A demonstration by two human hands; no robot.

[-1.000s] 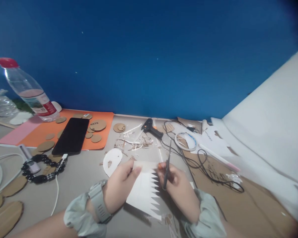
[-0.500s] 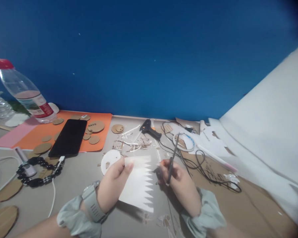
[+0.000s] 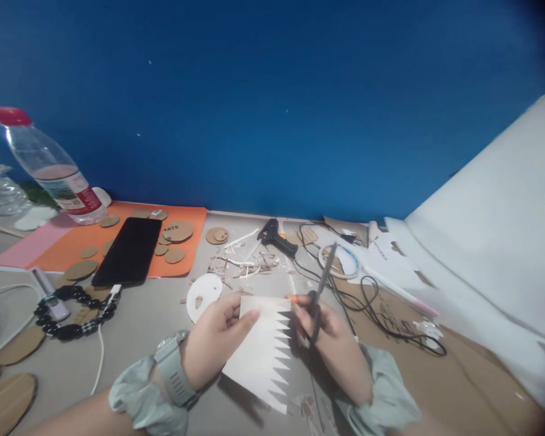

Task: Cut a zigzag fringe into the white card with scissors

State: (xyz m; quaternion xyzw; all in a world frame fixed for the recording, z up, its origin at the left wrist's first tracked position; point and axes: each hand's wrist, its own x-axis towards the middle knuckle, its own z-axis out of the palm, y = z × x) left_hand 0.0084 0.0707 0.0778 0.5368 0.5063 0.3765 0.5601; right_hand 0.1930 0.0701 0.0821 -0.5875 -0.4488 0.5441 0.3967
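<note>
My left hand [image 3: 224, 336] pinches the upper left of a white sheet [image 3: 258, 351], thumb on top and fingers behind. The sheet's right edge is cut into a row of pointed teeth, and it is held above the table. At the sheet's upper right corner is my right hand [image 3: 324, 333], its fingers closed around dark scissors [image 3: 326, 272] whose blades point up and away from the paper. A small orange piece [image 3: 293, 299] shows at the right fingertips, touching or very near the corner; its kind is unclear.
Behind the hands are a black glue gun [image 3: 277, 239], scraps and a white disc [image 3: 204, 297]. A phone [image 3: 129, 251] and cardboard discs lie left, near a beaded bracelet [image 3: 66, 330] and a bottle [image 3: 59, 175]. Black cable [image 3: 381, 315] loops over cardboard at right.
The sheet has moved right and slightly down with my left hand, so its toothed edge is now close to the right fingers. The scissors have tilted a little further right.
</note>
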